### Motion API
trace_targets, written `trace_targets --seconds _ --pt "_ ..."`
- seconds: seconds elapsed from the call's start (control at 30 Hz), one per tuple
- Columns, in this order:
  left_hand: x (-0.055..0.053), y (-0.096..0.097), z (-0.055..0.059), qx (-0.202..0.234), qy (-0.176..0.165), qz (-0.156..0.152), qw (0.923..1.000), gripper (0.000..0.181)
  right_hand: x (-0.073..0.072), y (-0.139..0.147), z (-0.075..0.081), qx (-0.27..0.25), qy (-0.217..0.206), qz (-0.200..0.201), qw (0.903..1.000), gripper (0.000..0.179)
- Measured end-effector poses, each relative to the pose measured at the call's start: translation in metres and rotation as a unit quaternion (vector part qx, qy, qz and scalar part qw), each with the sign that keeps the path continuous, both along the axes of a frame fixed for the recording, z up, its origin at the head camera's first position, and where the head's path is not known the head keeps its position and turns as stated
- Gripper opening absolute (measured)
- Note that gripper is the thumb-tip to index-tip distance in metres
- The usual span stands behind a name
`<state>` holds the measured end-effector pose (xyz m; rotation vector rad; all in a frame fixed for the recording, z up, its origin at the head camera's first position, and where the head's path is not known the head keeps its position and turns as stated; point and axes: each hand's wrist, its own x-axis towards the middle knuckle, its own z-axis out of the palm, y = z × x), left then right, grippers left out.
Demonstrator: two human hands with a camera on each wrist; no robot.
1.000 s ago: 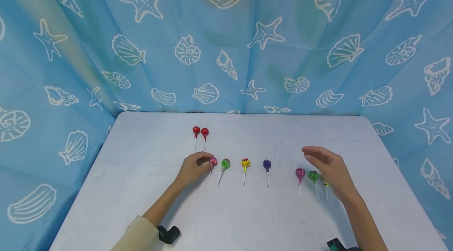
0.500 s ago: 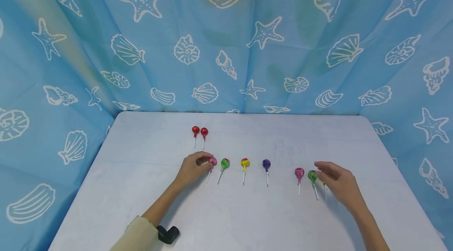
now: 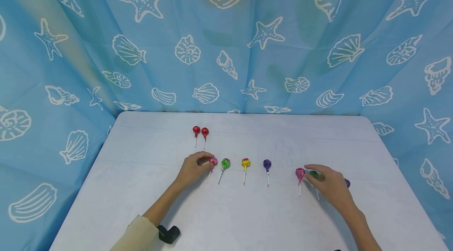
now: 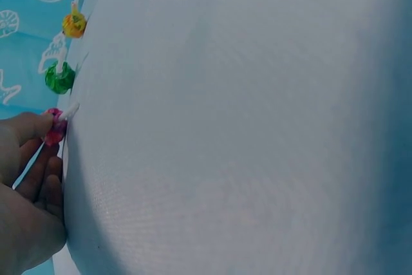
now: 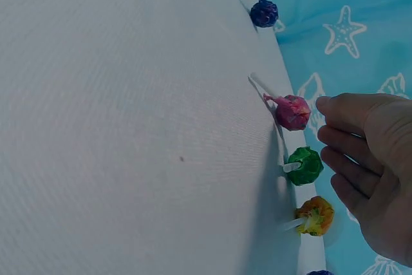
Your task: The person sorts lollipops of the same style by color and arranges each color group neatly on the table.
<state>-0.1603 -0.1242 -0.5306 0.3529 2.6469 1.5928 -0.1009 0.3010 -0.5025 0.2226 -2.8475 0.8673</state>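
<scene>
My left hand [image 3: 194,168] pinches the wrapped head of a pink lollipop [image 4: 55,127] between thumb and fingers, its stick lying toward me on the table. Just right of it lies a green lollipop [image 3: 225,164], followed by a yellow one and a dark purple one. My right hand [image 3: 330,184] hovers over the right-hand group, thumb and fingers relaxed and apart. Nearest its fingertips is another pink lollipop [image 5: 293,113]. Below that hand in the head view, a green lollipop [image 5: 304,165] and a yellow lollipop [image 5: 315,216] are partly covered.
Two red lollipops [image 3: 200,131] lie side by side farther back on the white table [image 3: 141,141]. A purple lollipop [image 3: 347,182] peeks out right of my right hand. A blue curtain [image 3: 226,46] with shell prints hangs behind the table.
My right hand first moved right and toward me, then back left to the pink lollipop, uncovering a purple one. My left hand has stayed on its pink lollipop.
</scene>
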Motion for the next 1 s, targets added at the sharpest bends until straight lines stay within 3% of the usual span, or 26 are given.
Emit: trace_targets --seconds 0.13,0.33,0.63,1.0 --pt "0.000 0.000 0.000 -0.001 0.004 0.001 1.0000 0.022 -0.002 -0.002 -0.003 0.010 0.005 0.011 0.9999 0.031" --pt "0.000 0.000 0.001 -0.002 0.002 0.001 1.0000 0.021 -0.005 -0.002 -0.007 0.008 -0.025 0.015 0.9995 0.031" --pt "0.001 0.001 0.002 -0.006 -0.001 0.000 1.0000 0.021 -0.005 -0.003 -0.012 0.001 -0.006 0.017 0.9998 0.027" --pt "-0.001 0.001 0.005 -0.021 -0.031 0.008 0.9993 0.019 -0.005 -0.005 -0.010 0.004 0.004 0.018 0.9998 0.026"
